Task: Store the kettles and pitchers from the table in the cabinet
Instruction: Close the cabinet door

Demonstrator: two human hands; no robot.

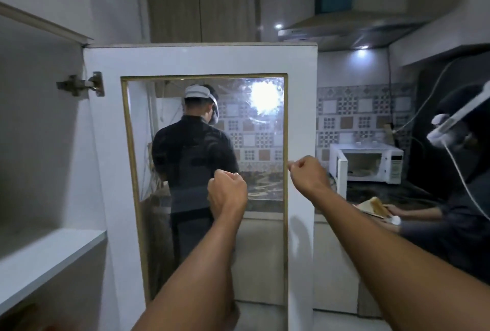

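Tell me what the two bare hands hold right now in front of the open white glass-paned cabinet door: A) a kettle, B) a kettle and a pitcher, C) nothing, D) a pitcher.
C: the left hand and right hand are both loosely closed fists with nothing in them, raised before the open white glass-paned cabinet door.

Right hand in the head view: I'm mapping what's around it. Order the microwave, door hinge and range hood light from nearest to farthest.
From the right hand:
1. Microwave, just to its right on the counter.
2. Range hood light, above and right.
3. Door hinge, far left at the open cabinet door's edge.
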